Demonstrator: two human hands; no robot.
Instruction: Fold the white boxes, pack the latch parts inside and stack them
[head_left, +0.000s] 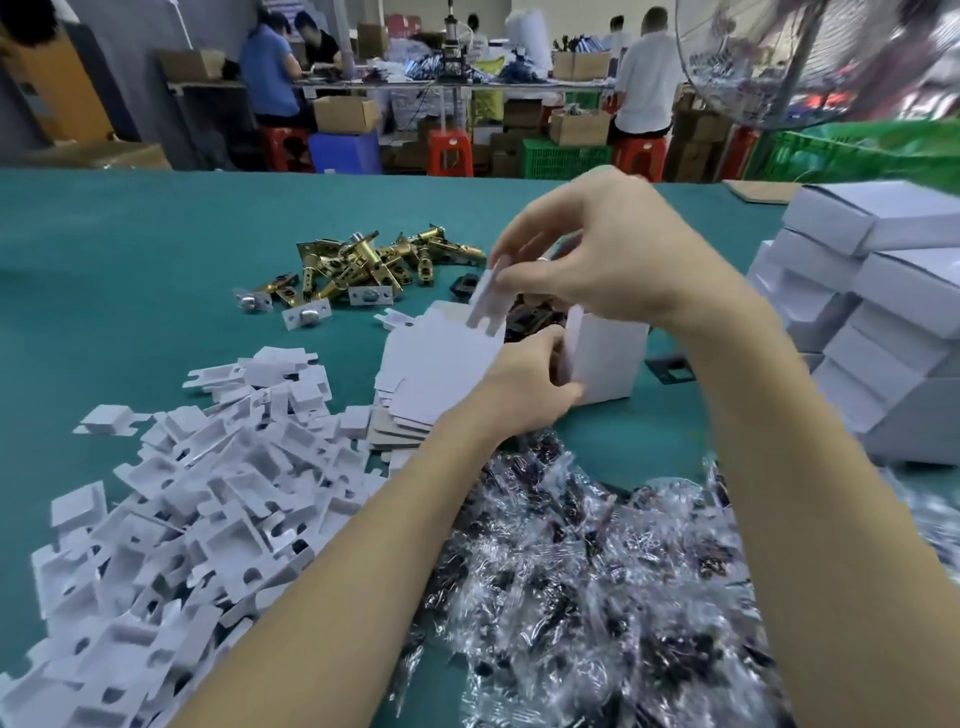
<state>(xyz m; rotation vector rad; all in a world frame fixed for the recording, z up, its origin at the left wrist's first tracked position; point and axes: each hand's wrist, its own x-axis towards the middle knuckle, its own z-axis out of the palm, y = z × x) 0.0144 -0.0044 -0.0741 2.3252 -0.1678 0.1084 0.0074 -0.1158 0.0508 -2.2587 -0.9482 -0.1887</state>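
Observation:
A white box (608, 358) stands upright in the middle of the green table, and my left hand (530, 379) grips its left side. Above it my right hand (613, 254) pinches a white card insert (485, 301) by its top edge, hanging just left of the box. Brass latch parts (363, 265) lie in a heap beyond. A stack of flat unfolded boxes (431, 374) lies beside my left hand. Black parts (530, 317) show behind the box, partly hidden.
A large pile of white card inserts (208, 499) covers the near left. Clear bags of dark screws (597, 582) fill the near middle. Finished white boxes (872, 312) are stacked at the right. People work at benches behind the table.

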